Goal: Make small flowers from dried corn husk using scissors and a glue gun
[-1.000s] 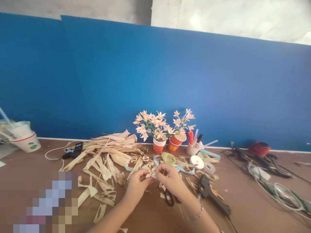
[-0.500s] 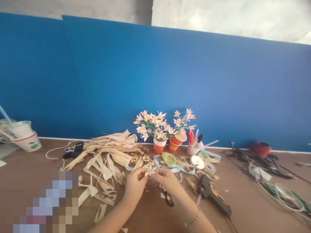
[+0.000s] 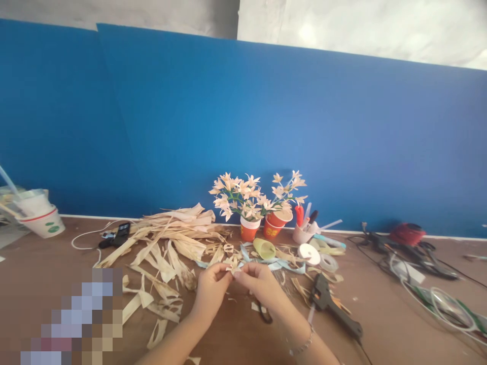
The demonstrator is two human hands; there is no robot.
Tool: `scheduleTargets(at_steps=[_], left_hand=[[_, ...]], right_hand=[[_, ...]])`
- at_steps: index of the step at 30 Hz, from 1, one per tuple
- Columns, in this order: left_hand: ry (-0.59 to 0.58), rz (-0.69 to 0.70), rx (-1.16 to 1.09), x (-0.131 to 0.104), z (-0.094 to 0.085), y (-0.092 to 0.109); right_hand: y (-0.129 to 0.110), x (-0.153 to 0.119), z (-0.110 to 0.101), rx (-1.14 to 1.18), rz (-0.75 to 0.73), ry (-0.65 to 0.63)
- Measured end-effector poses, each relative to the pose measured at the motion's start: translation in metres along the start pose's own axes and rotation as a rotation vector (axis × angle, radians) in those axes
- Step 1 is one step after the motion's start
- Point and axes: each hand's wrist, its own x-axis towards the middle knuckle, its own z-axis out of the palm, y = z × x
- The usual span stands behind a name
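Note:
Both hands meet above the brown table, pinching a small pale husk flower (image 3: pixel 233 267). My left hand (image 3: pixel 213 289) has thumb and index finger closed on its left side. From the right, my right hand (image 3: pixel 261 284) grips it with the fingertips, which partly hide it. Just behind the hands lie a yellow-green cup (image 3: pixel 264 249) on its side and light blue strips (image 3: pixel 279 264). Pale flowers on green stems (image 3: pixel 239 192) stand in a red and white paper cup (image 3: pixel 249 230), with more flowers in red cups (image 3: pixel 272 226) beside it.
Dried husks (image 3: pixel 178 233) pile up at left. A glue gun (image 3: pixel 335 306) lies right of my forearm, near a white tape roll (image 3: pixel 309 254) and a pen cup (image 3: pixel 303 233). Scissors handles (image 3: pixel 265 313) show under my right hand. Cables (image 3: pixel 437 304) tangle at far right; a drink cup (image 3: pixel 43 223) stands far left.
The small flower has turned and sits slightly lower between my fingertips, with fewer petals showing. My right fingertips have shifted slightly left, closer to my left ones.

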Motion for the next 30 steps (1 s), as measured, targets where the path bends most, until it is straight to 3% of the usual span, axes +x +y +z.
scheduleTargets(at_steps=[4, 7, 10, 13, 23, 30], left_hand=[[-0.056, -0.043, -0.042, 0.0, 0.002, 0.0], [-0.112, -0.036, -0.08, -0.001, 0.004, 0.001], [-0.155, 0.01, -0.037, -0.002, 0.005, 0.001], [-0.17, 0.071, 0.032, -0.003, 0.006, -0.002], [-0.185, 0.157, 0.108, -0.004, 0.004, -0.003], [-0.194, 0.213, 0.173, -0.005, 0.004, -0.001]], right_hand=[[-0.004, 0.002, -0.006, -0.01, -0.074, 0.066], [-0.009, 0.0, -0.011, -0.08, -0.221, 0.106], [-0.016, -0.006, -0.016, -0.241, -0.41, 0.042], [-0.022, -0.011, -0.019, -0.353, -0.486, -0.023], [-0.025, -0.012, -0.021, -0.521, -0.506, -0.017], [-0.021, -0.007, -0.02, -0.437, -0.269, 0.044]])
